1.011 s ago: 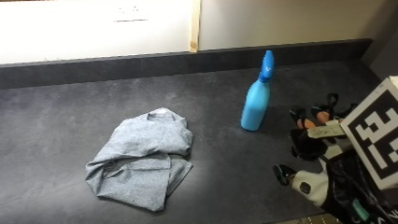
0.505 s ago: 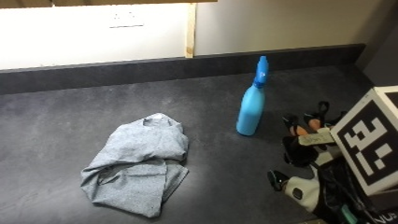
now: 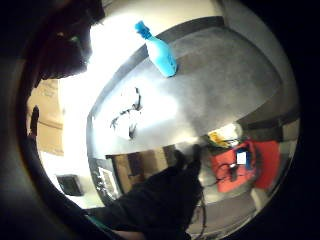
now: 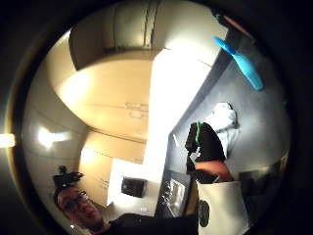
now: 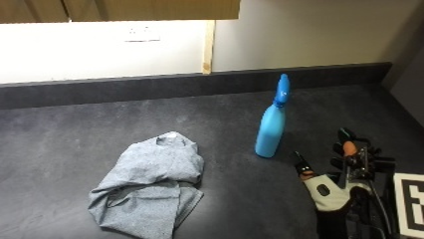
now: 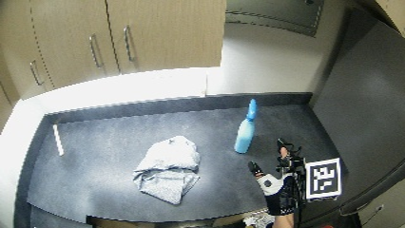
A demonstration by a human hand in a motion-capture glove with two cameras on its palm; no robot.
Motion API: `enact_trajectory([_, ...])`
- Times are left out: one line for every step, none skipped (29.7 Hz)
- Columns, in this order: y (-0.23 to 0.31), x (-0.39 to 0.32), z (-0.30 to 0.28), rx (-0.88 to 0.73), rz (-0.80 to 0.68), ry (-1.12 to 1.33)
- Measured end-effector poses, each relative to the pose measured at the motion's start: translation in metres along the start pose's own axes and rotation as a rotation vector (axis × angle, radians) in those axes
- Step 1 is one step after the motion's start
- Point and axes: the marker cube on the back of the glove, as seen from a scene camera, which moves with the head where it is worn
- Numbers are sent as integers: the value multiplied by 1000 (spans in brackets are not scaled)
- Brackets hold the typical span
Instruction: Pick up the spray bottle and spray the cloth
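Spanning the room's back wall, a dark speckled surface (image 5: 79,134) with a raised dark back edge sits below wooden cabinets (image 6: 126,33). Blue spray bottle (image 5: 273,124) stands upright toward the right, nearer the back edge. Crumpled grey cloth (image 5: 149,184) lies well apart from it, toward the front edge. Gloved right hand (image 5: 334,186) hovers near the front right corner, fingers spread wide, holding nothing; wrist cut off. Bottle's nozzle detail unclear.

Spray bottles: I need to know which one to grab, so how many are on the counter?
1. The blue spray bottle stands upright on the counter, between the crumpled cloth and the gloved right hand.
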Motion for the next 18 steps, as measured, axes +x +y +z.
enact_trajectory([0,3,4,28,33,-88])
enact_trajectory([1,6,9,51,68,-167])
enact_trajectory([2,9,13,69,103,-241])
enact_trajectory([4,12,16,82,138,-313])
enact_trajectory([5,15,20,93,170,-385])
enact_trajectory([7,17,23,100,198,-453])
enact_trajectory([9,19,25,106,222,-511])
enact_trajectory([11,20,27,111,238,-553])
enact_trajectory([12,22,29,114,250,-575])
enact_trajectory([13,23,30,116,257,-581])
enact_trajectory([14,25,31,118,261,-577])
enact_trajectory([14,27,32,119,263,-567])
enact_trajectory([15,29,33,119,266,-558])
enact_trajectory([15,31,34,117,270,-550])
enact_trajectory([15,32,36,114,275,-543])
enact_trajectory([14,34,38,110,281,-537])
enact_trajectory([13,36,40,107,285,-528])
enact_trajectory([12,40,43,104,290,-517])
